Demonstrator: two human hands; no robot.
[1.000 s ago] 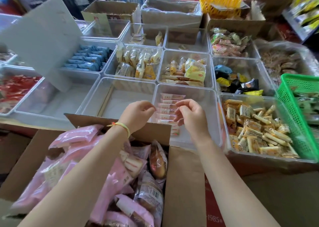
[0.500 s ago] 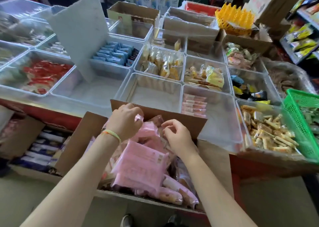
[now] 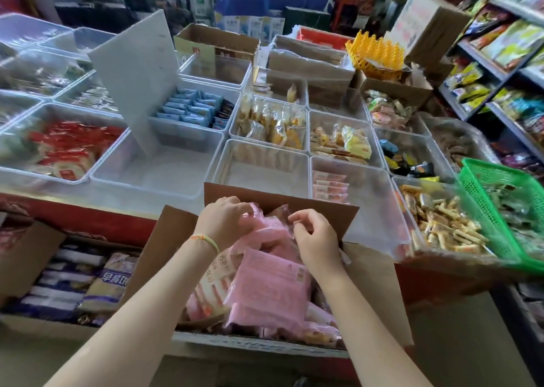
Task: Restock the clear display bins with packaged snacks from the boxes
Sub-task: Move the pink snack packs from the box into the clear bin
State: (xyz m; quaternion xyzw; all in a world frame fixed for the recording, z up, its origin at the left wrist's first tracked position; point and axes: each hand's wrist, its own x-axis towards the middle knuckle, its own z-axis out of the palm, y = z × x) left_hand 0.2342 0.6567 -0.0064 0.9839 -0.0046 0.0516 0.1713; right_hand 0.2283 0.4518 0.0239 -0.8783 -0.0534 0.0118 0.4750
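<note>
**Both hands in the box of pink snack packs**

At the lower centre of the frame we see an open cardboard box heaped with pink snack packs: soft, matte-pink wrappers with faint print, some showing pale biscuit pieces through a clear side. Our left hand, a thin yellow band at its wrist, sits at the box's far edge with its fingers curled round the crumpled top of one pink pack. Our right hand is just beside it, fingers bent and pinching thin clear wrapping over the same heap.

Directly above the box, the clear display bin holds only a short stack of pink-labelled packets along its left side. The bin to its left shows a bare bottom. At the right of the frame another bin is filled with tan wrapped sticks, touching a green basket. All bins rest on the red-fronted counter.
</note>
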